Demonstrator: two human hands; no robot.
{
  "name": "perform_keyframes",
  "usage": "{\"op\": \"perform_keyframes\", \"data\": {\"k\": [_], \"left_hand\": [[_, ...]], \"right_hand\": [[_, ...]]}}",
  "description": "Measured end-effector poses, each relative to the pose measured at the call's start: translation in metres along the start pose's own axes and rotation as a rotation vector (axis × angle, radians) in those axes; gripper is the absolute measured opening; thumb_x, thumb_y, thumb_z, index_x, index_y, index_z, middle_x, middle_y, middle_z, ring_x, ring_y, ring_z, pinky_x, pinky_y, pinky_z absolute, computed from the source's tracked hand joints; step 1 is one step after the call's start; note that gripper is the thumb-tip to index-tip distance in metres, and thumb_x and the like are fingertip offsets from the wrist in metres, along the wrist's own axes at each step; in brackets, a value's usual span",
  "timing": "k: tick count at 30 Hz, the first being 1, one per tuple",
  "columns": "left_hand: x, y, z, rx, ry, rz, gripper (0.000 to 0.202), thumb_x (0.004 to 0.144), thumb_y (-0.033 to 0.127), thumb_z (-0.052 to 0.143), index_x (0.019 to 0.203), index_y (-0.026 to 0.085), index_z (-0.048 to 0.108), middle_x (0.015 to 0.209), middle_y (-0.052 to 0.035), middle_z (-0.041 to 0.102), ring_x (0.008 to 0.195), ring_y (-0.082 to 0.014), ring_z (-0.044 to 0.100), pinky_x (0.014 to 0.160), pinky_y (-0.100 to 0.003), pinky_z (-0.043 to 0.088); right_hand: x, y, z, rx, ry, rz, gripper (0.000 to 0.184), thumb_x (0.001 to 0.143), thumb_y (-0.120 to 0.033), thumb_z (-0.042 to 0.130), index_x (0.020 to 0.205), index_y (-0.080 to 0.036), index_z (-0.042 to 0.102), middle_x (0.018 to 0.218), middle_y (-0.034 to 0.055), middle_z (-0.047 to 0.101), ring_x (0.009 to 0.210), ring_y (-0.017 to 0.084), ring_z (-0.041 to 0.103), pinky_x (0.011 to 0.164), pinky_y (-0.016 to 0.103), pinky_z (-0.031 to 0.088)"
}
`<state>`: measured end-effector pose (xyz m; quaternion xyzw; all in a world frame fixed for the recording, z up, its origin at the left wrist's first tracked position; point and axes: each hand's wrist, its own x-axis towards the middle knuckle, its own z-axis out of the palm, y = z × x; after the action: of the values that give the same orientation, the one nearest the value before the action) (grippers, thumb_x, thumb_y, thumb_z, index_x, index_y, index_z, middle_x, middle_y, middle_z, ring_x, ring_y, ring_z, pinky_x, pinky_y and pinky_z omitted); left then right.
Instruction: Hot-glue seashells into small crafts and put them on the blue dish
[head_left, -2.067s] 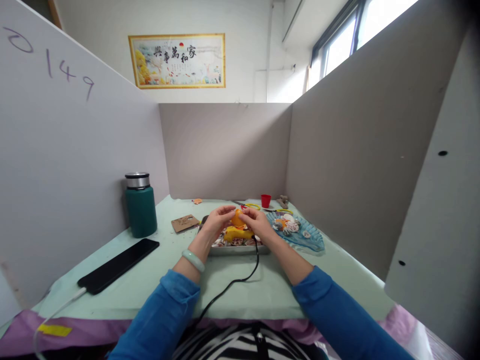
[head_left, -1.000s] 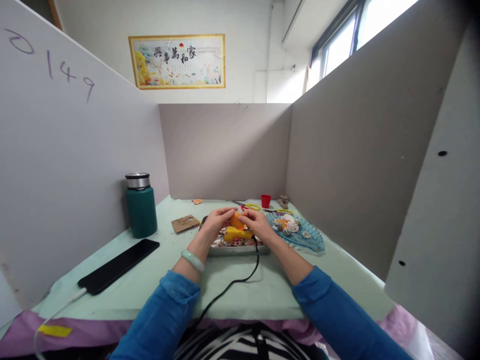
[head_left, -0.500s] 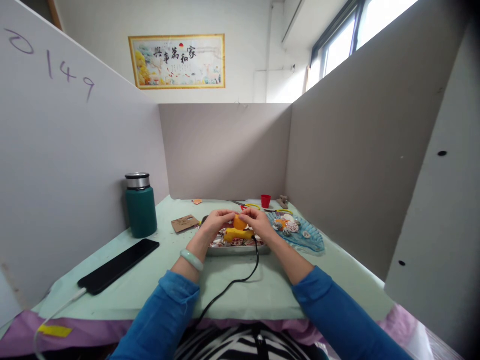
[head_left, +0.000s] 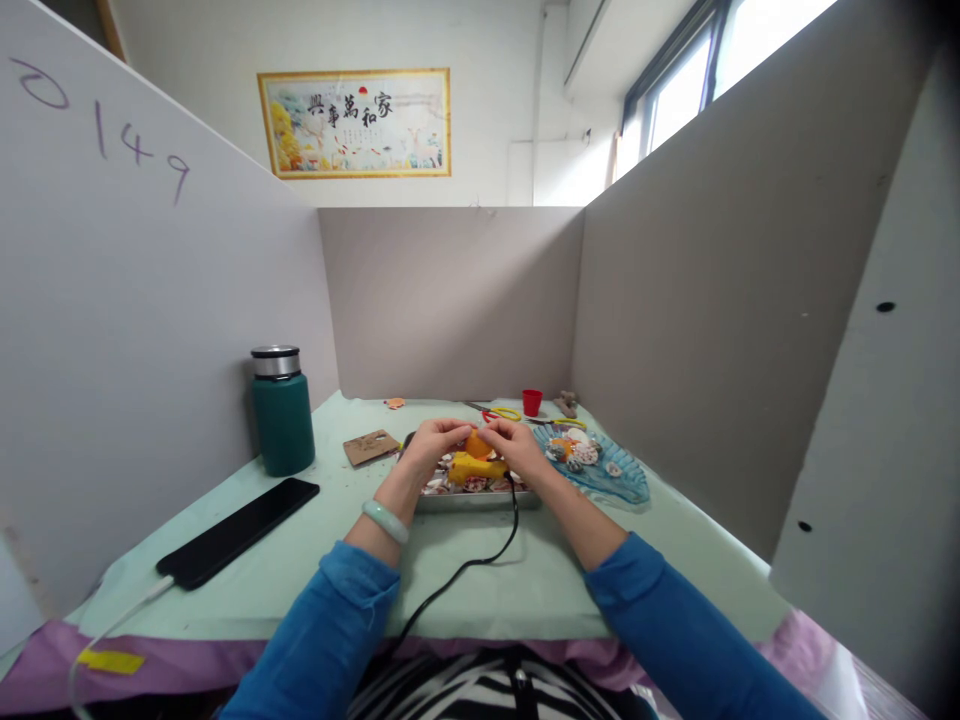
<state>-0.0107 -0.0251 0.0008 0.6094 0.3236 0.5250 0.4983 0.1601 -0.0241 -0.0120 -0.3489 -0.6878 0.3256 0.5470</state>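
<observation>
Your left hand [head_left: 433, 443] and right hand [head_left: 517, 444] meet over the metal tray [head_left: 478, 503], fingertips pinching a small orange piece [head_left: 477, 446] between them; your fingers partly cover it. Just below it, on your side, a yellow corded tool [head_left: 472, 469] lies over the shells [head_left: 475, 485] in the tray. To your right, a blue dish [head_left: 628, 488] holds more shells and an orange item [head_left: 561, 449]; beyond your right hand, a red cup [head_left: 532, 402] stands upright on the table [head_left: 555, 590].

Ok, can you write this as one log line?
left hand: holding orange piece | right hand: holding it too | yellow tool: lying over shells
</observation>
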Motion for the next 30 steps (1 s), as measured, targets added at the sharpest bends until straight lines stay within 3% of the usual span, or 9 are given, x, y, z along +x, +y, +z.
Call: {"op": "perform_keyframes", "data": {"k": [6,15,23,27,30], "left_hand": [[0.0003,0.0007,-0.0009,-0.071,-0.011,-0.008,0.043,0.067,0.042,0.074,0.096,0.01,0.07,0.09,-0.0108,0.068,0.081,-0.0185,0.062,0.077,-0.032,0.05],[-0.0004,0.0013,-0.0008,-0.016,-0.032,-0.006,0.032,0.064,0.037,0.076,0.078,0.009,0.071,0.073,-0.0079,0.067,0.069,-0.0154,0.06,0.073,-0.029,0.047],[0.0042,-0.006,-0.0023,-0.012,-0.014,0.003,0.036,0.066,0.038,0.074,0.086,0.009,0.072,0.08,-0.0094,0.069,0.074,-0.0163,0.062,0.077,-0.03,0.047],[0.0038,-0.0042,-0.0009,-0.016,0.026,0.008,0.044,0.064,0.037,0.076,0.099,0.012,0.07,0.094,-0.0112,0.069,0.086,-0.02,0.063,0.079,-0.031,0.048],[0.0025,-0.0025,0.0001,0.046,0.123,0.03,0.041,0.063,0.038,0.076,0.094,0.012,0.07,0.093,-0.0115,0.069,0.084,-0.0196,0.064,0.074,-0.029,0.049]], "right_hand": [[0.0019,0.0043,0.0008,0.077,0.019,-0.001,0.031,0.071,-0.047,0.061,0.067,-0.017,0.056,0.057,-0.004,0.048,0.051,0.009,0.042,0.049,0.022,0.035],[0.0005,0.0005,0.0002,0.039,0.002,0.0,0.032,0.071,-0.047,0.061,0.066,-0.017,0.055,0.053,-0.0051,0.045,0.049,0.008,0.04,0.048,0.021,0.033],[0.0023,0.0059,-0.0001,0.054,0.025,-0.008,0.03,0.074,-0.047,0.059,0.069,-0.017,0.057,0.051,-0.0055,0.045,0.047,0.009,0.039,0.046,0.022,0.032],[0.0025,0.0062,-0.0003,-0.062,0.123,-0.146,0.026,0.077,-0.043,0.059,0.071,-0.018,0.062,0.061,-0.0016,0.054,0.056,0.012,0.047,0.055,0.024,0.038],[0.0007,0.0066,0.0005,-0.245,0.208,-0.323,0.023,0.08,-0.039,0.059,0.074,-0.019,0.067,0.072,0.0022,0.06,0.069,0.015,0.053,0.066,0.027,0.042]]}}
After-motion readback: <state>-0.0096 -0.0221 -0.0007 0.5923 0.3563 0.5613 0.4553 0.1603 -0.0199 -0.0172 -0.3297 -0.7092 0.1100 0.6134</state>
